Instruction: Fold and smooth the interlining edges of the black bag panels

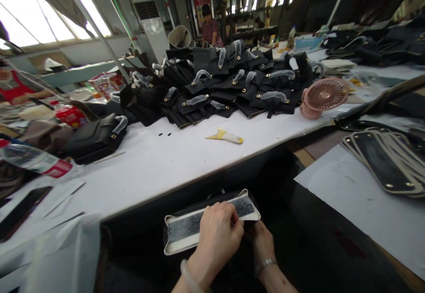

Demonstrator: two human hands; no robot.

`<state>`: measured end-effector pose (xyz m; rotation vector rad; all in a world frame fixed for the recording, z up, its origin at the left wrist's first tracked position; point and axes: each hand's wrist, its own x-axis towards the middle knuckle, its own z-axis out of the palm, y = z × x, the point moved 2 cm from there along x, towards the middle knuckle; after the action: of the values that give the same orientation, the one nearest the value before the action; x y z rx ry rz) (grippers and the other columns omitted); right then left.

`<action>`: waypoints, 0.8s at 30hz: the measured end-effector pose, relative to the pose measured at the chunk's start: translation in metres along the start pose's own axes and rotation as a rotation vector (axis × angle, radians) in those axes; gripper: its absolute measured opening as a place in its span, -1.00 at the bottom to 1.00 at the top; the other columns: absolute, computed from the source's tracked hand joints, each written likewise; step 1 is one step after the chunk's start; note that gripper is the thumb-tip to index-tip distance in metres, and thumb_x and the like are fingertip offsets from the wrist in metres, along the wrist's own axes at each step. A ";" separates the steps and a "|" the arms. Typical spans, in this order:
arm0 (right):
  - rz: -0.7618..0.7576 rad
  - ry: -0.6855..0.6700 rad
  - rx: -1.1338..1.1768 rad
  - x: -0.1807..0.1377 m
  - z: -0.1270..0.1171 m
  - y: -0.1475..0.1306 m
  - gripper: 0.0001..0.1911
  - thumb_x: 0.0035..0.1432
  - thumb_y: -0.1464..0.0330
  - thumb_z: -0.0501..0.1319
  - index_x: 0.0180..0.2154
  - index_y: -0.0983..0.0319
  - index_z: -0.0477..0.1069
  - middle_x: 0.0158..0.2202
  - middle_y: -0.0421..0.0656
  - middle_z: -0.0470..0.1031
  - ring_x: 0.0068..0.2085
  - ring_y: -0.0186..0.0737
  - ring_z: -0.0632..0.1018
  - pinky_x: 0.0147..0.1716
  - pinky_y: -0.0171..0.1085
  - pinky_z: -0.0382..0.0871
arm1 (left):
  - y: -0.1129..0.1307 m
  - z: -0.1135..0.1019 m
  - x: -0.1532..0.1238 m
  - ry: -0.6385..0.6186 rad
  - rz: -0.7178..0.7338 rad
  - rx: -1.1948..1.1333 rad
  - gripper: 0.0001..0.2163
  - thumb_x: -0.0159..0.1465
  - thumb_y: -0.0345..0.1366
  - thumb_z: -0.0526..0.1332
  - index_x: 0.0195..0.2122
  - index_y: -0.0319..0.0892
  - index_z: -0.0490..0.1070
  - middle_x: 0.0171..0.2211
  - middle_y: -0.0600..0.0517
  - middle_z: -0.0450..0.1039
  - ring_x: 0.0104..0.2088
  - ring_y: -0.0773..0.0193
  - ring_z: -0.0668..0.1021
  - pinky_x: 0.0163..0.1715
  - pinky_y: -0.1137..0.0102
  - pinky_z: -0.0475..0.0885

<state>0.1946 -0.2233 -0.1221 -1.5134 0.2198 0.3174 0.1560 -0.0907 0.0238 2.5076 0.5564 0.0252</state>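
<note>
A black bag (207, 205) is held over my lap with its base facing up. The base shows a dark grey panel (186, 226) framed by a folded cream edge with raised corners. My left hand (221, 229), wearing a pale bangle, lies across the base, its thumb and fingers pinched at the near cream edge toward the right end. From below the right corner, my right hand (264, 242), with a metal bracelet, grips the bag's side; its fingertips are partly hidden behind the edge. Shadow swallows the lower body of the bag.
On the white table (159, 164) are a heap of black bags (215, 85), a pink fan (323, 94), a yellow-and-white tube (226, 136), a plastic bottle (36, 159) and a phone (23, 211). Stacked black panels (381, 160) lie right. Other people are farther back and left.
</note>
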 end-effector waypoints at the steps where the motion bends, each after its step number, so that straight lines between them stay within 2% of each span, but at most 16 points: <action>1: -0.042 -0.010 -0.054 -0.006 -0.010 -0.004 -0.65 0.26 0.12 0.25 -0.20 0.30 0.54 -0.27 -0.11 0.59 -0.27 -0.18 0.61 -0.30 -0.23 0.55 | 0.000 0.000 0.000 0.010 0.005 0.005 -0.89 0.15 -0.41 0.18 -0.51 -0.14 0.37 -0.46 0.09 0.48 -0.36 0.21 0.48 -0.31 0.31 0.16; 2: -0.128 -0.030 -0.122 -0.014 -0.019 -0.011 -0.68 0.24 0.15 0.27 -0.15 0.26 0.56 -0.18 -0.09 0.60 -0.17 -0.14 0.61 -0.21 -0.24 0.55 | 0.000 0.000 0.000 0.018 0.013 0.011 -0.88 0.16 -0.42 0.17 -0.51 -0.13 0.37 -0.47 0.09 0.49 -0.36 0.21 0.48 -0.31 0.31 0.17; 3: -0.279 -0.059 -0.205 -0.023 -0.027 -0.019 -0.71 0.24 0.20 0.27 -0.09 0.22 0.56 -0.07 -0.11 0.59 -0.05 -0.13 0.59 -0.10 -0.27 0.53 | 0.000 0.000 -0.001 0.024 0.020 0.016 -0.88 0.16 -0.42 0.17 -0.51 -0.13 0.37 -0.47 0.09 0.49 -0.36 0.21 0.49 -0.31 0.30 0.17; 5: -0.772 -0.138 -0.448 -0.043 -0.031 -0.040 -0.65 0.31 0.37 0.17 0.11 0.19 0.46 0.12 -0.11 0.49 0.10 -0.14 0.52 0.06 -0.28 0.45 | 0.000 0.000 -0.002 0.038 0.033 0.026 -0.87 0.17 -0.42 0.18 -0.51 -0.13 0.37 -0.47 0.09 0.49 -0.37 0.21 0.49 -0.32 0.30 0.19; 7: -1.157 -0.170 -0.657 -0.059 -0.025 -0.053 -0.52 0.32 0.51 0.08 0.25 0.28 0.29 0.20 -0.02 0.40 0.18 -0.10 0.45 0.11 -0.20 0.41 | -0.001 0.001 -0.003 0.056 0.043 0.037 -0.87 0.19 -0.42 0.19 -0.50 -0.13 0.37 -0.47 0.09 0.48 -0.37 0.20 0.49 -0.33 0.29 0.20; 9: -1.319 -0.155 -0.797 -0.063 -0.016 -0.059 -0.47 0.31 0.55 0.07 0.29 0.38 0.19 0.22 0.08 0.36 0.23 -0.01 0.39 0.12 -0.10 0.38 | -0.001 0.002 -0.005 0.080 0.057 0.046 -0.87 0.22 -0.42 0.20 -0.48 -0.13 0.37 -0.45 0.09 0.48 -0.36 0.19 0.49 -0.32 0.28 0.22; 13: -1.432 -0.135 -0.956 -0.057 -0.004 -0.063 -0.45 0.31 0.53 0.07 0.30 0.48 0.15 0.16 0.18 0.40 0.20 0.09 0.40 0.10 0.01 0.33 | -0.003 0.006 -0.010 0.134 0.105 0.048 -0.86 0.27 -0.41 0.20 -0.45 -0.14 0.35 -0.42 0.07 0.44 -0.33 0.17 0.48 -0.28 0.26 0.28; 18: -1.426 -0.109 -0.974 -0.056 -0.001 -0.066 -0.45 0.34 0.43 0.12 0.31 0.41 0.16 0.07 0.14 0.47 0.12 0.12 0.46 0.09 0.05 0.32 | -0.016 0.003 -0.024 0.215 0.110 0.000 -0.94 0.29 -0.43 0.21 -0.26 -0.15 0.37 -0.32 0.05 0.44 -0.27 0.15 0.46 -0.22 0.24 0.31; 21: -1.451 -0.117 -0.990 -0.059 0.003 -0.061 -0.44 0.33 0.45 0.13 0.31 0.43 0.15 0.09 0.17 0.45 0.12 0.14 0.46 0.08 0.03 0.33 | -0.030 -0.002 -0.036 0.183 0.114 0.020 -0.91 0.30 -0.40 0.22 -0.35 -0.12 0.36 -0.34 0.07 0.43 -0.30 0.15 0.43 -0.26 0.22 0.26; 24: -1.474 -0.093 -1.012 -0.062 0.008 -0.050 -0.43 0.31 0.45 0.14 0.30 0.47 0.17 0.11 0.22 0.43 0.11 0.19 0.47 0.05 0.06 0.35 | -0.042 -0.005 -0.047 0.242 0.148 0.016 -0.88 0.33 -0.41 0.17 -0.37 -0.12 0.37 -0.36 0.07 0.43 -0.31 0.16 0.42 -0.29 0.22 0.20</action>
<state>0.1528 -0.2207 -0.0541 -2.1838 -1.2813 -0.8083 0.0968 -0.0752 0.0104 2.5731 0.4660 0.3853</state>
